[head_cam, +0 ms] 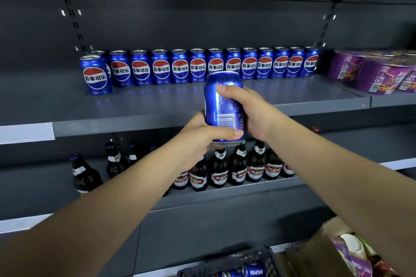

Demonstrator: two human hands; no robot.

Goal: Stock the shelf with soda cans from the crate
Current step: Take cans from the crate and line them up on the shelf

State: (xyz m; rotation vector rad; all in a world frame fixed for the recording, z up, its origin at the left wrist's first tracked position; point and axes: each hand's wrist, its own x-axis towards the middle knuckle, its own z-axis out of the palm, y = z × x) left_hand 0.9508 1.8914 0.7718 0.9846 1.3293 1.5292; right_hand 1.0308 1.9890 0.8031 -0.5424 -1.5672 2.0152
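Since the head camera gives the only view, everything is read from it: the soda can (224, 108) is held upright in the air in front of the shelf (180, 105), about mid-width and not yet set down. The left hand (200, 139) grips its lower part, thumb across the wall just above the base. The right hand (249, 112) wraps the upper body from the right, thumb lying on the near side. Assuming it is sealed and full, it should feel fairly heavy for its size and stiff under the fingers. Its thin wall could dent under a hard squeeze or a knock. The glossy skin looks smooth and possibly slippery, so a wrap around the middle of the body seems the safest hold, leaving the base free to land flat. It is deep blue with bright highlights and a silver top rim. Its white barcode panel and small print face the camera, and the logo is turned away. A row of matching cans (198, 66) stands along the back of the shelf, logos outward, with one more can (96, 76) set forward at the left end. Low in the view, the dark crate (258, 256) holds more blue cans (252, 272).
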